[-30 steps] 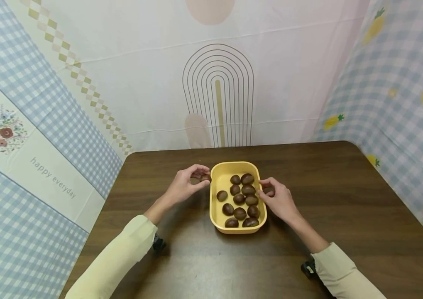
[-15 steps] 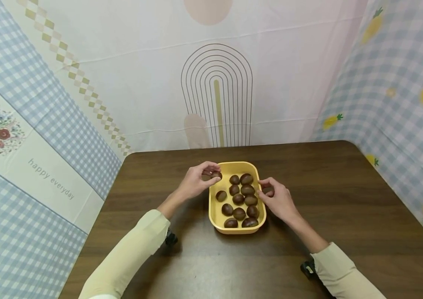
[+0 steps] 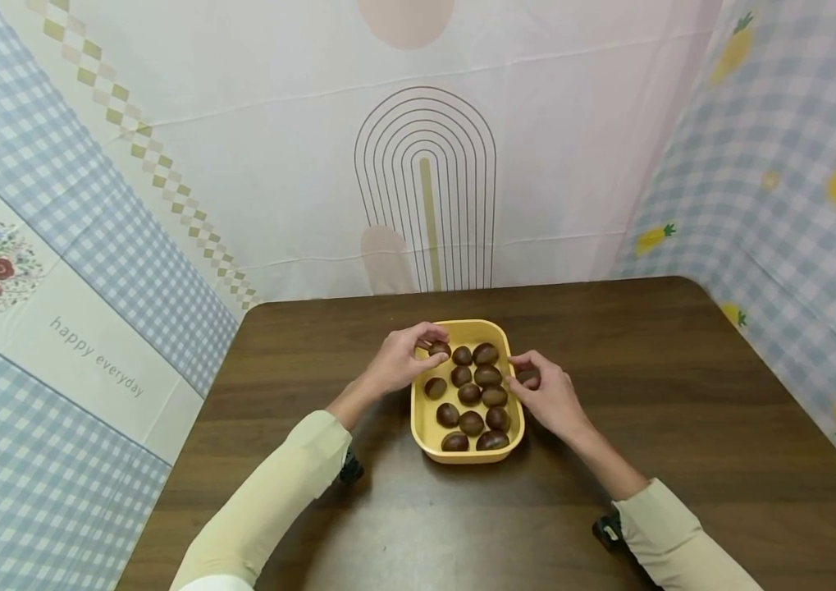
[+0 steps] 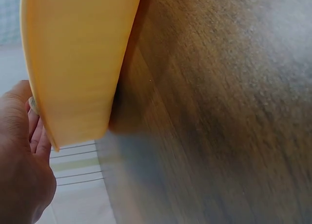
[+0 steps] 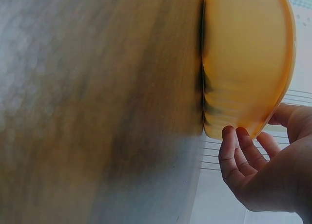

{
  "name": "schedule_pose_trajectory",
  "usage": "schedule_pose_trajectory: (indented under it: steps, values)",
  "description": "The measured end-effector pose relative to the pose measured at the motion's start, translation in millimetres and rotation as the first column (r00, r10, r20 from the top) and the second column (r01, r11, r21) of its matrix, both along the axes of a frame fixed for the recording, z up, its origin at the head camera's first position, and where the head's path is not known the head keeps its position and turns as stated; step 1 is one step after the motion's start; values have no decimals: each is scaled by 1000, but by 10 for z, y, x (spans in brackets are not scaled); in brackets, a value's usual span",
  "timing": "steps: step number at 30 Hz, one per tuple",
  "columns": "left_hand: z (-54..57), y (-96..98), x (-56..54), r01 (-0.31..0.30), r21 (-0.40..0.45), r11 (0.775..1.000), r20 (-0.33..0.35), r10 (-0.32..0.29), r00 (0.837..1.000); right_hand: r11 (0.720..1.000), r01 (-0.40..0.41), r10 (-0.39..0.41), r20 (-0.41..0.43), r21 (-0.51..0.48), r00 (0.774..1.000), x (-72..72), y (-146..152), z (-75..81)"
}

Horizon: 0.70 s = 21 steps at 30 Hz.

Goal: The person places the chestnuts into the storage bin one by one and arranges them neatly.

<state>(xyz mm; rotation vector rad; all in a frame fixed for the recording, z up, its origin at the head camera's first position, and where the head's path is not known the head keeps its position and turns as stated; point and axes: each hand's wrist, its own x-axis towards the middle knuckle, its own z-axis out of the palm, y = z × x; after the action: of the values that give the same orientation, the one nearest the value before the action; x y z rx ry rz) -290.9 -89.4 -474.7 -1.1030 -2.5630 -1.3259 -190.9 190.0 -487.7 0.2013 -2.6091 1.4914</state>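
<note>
A yellow rectangular container point(image 3: 468, 457) stands on the table with several dark brown, glossy chestnuts point(image 3: 472, 423) lying inside, mostly along its middle and right. My left hand point(image 3: 399, 362) pinches one chestnut point(image 3: 440, 350) between thumb and fingers, over the container's far left corner. In the left wrist view, the container's outer wall point(image 4: 78, 63) hides most of that chestnut and the fingertips. My right hand point(image 3: 552, 400) holds the right rim of the container. Its thumb reaches over the rim while the fingertips point(image 5: 228, 131) lie against the outer wall in the right wrist view.
The dark wood table point(image 3: 299, 345) extends around the container on every side. A patterned white cloth point(image 3: 299, 164) hangs behind the table's far edge. Blue checked cloths point(image 3: 779, 205) hang at both sides. A small black device point(image 3: 607, 532) sits under each forearm.
My left hand has moved right with the chestnut, from outside the container's left rim to over its far left corner. My right hand keeps its hold on the rim.
</note>
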Motion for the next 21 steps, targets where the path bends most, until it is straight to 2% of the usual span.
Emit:
schedule_pose_trajectory:
  steps: [5, 10, 16, 21]
  values:
    - [-18, 33, -24, -18, -99, 995, -43, 14, 999, 1000, 2, -2, -1, 0, 1000, -3, 0, -5]
    - [-2, 82, -24, -42, -197, 979, -107, 21, 994, 1000, 6, -6, 0, 0, 1000, -3, 5, -6]
    - [18, 142, -24, -68, -300, 951, -138, 27, 990, 1000, 9, -9, 1, 0, 1000, -3, 6, -10]
    - [42, 177, -21, -75, -390, 918, -146, 19, 989, 1000, 6, -6, -8, 1, 1000, -9, 3, -11]
